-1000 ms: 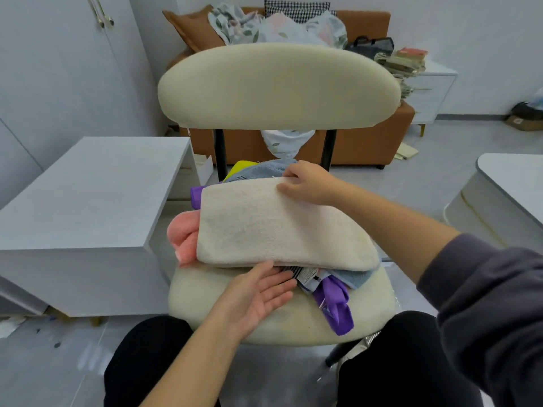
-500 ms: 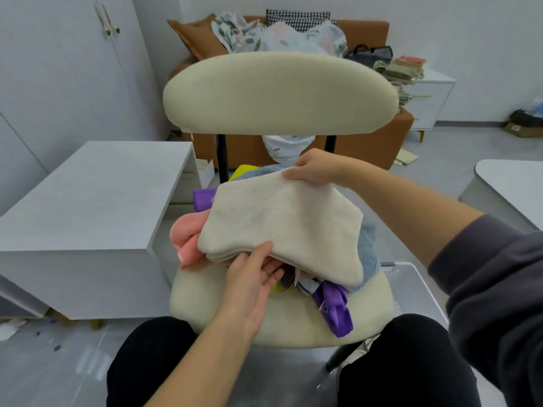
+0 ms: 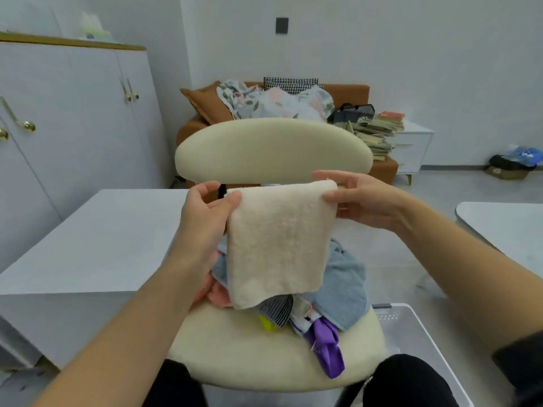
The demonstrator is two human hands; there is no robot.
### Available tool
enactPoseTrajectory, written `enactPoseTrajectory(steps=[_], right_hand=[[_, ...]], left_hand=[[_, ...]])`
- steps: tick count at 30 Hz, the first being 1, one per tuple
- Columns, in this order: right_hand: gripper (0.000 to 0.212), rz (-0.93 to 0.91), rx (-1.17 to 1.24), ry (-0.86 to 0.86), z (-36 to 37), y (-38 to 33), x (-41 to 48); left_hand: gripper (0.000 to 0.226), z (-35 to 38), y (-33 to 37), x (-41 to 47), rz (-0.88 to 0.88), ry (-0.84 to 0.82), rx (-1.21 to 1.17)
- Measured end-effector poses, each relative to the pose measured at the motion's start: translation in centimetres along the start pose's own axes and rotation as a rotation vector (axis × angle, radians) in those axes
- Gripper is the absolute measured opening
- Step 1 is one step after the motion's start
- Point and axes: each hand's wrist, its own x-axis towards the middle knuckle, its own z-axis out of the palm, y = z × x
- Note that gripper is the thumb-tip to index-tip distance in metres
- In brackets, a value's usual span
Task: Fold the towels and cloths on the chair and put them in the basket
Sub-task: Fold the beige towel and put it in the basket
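Note:
A folded cream towel [image 3: 276, 245] hangs in the air above the cream chair [image 3: 264, 356]. My left hand [image 3: 205, 212] pinches its upper left corner and my right hand [image 3: 355, 201] pinches its upper right corner. Below it on the seat lies a pile of cloths: a light blue one [image 3: 343, 286], a purple one [image 3: 326, 345], a pink one [image 3: 219, 295], a striped one [image 3: 277, 311] and a bit of yellow. The white basket [image 3: 417, 333] stands on the floor to the right of the chair.
A white cabinet top [image 3: 97, 239] sits close on the left. A white table [image 3: 505, 227] is at the right. Behind the chair stands a brown sofa [image 3: 352, 95] with clothes, beside a nightstand stacked with books [image 3: 379, 130].
The cream towel has been lifted off the pile and now hangs upright between both hands. My left hand moved from under the towel's front edge up to its top corner. The view tilted upward.

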Motion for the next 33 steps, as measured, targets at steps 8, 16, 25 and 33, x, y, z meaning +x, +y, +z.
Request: enactPoseTrajectory(steps=[8,16,25,33], right_hand=[[0.025,-0.008,-0.075,0.204,0.6,-0.6,-1.3],[0.055,0.092,0.032,0.286,1.7,-0.5,0.4],[0.051,-0.619,-0.039,0.252,1.3,-1.9,-0.2],[0.033,-0.500,-0.036,0.287,-0.1,-1.6,0.5]], left_hand=[[0.017,0.8,2.3,2.6,-0.066,-0.316,0.135],[0.045,2.0,1.6,5.0,-0.271,-0.336,0.150],[0.047,1.5,3.9,5.1,0.521,-0.296,0.117],[0.018,1.7,4.0,5.4,0.473,-0.276,0.224]])
